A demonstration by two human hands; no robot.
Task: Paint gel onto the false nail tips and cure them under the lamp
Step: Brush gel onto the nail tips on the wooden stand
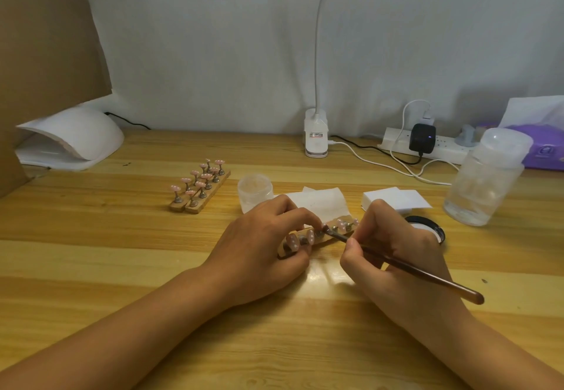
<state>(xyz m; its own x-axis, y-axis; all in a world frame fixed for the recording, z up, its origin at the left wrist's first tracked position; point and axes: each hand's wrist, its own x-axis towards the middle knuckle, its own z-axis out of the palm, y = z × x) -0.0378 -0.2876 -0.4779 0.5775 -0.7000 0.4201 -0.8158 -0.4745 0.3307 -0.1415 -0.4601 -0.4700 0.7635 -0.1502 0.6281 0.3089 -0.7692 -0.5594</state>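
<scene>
Desk (pixel 152 252) centre: left hand (pixel 268 246) pinches strip (pixel 343 219) of nail tips (pixel 310 236); right hand (pixel 396 255) pinches brush (pixel 412 270), bristles on one tip. Risk: left fingers (pixel 300 214) crowd neighbouring tips, smudge likely if wet. Lamp (pixel 73 139) at far left corner, well apart; carrying strip could tilt it, gel runs.

Single head view, wide-angle, aimed forward and down along own forearms. Grips close, just below frame centre: left hand (pixel 259 249) on nail-tip strip (pixel 341 227), right hand (pixel 399 255) on brush (pixel 421 273). Beyond grips: table (pixel 122 252) back edge, wall (pixel 213 53). Curing lamp (pixel 76 136) far left of grips.
</scene>
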